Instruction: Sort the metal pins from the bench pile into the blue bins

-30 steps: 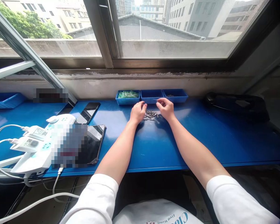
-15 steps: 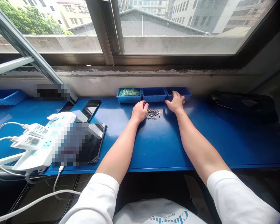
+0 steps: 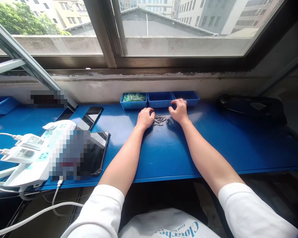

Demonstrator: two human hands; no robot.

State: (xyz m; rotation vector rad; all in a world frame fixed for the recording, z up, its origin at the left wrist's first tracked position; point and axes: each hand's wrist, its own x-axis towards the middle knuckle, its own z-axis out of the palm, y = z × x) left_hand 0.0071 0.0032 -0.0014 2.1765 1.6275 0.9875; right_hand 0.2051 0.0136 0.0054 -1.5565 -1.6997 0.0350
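Observation:
A small heap of slender metal pins [image 3: 160, 119] lies on the blue table between my hands; their exact kind is too small to tell. My left hand [image 3: 145, 118] rests at the heap's left edge, its fingers loosely bent and thumb apart, with nothing visible in it. Just right of the heap, my right hand [image 3: 179, 111] hovers in front of the right blue bin [image 3: 192, 98], thumb and fingers spread. That bin's contents are mostly hidden. The middle blue bin [image 3: 161, 99] stands beside it, and the left blue bin [image 3: 134, 105] holds green packets or boards [image 3: 134, 97].
On the left lie a black phone [image 3: 94, 115], a larger dark device [image 3: 100, 152] and a white power strip [image 3: 47, 145] with plugged-in chargers and cables. A black case [image 3: 253, 109] sits at the right. A window sill runs behind the bins.
My right hand has drawn back from the right bin toward the metal pins, and its fingers have come out over the table. My left hand stays beside the heap. The view has shifted slightly.

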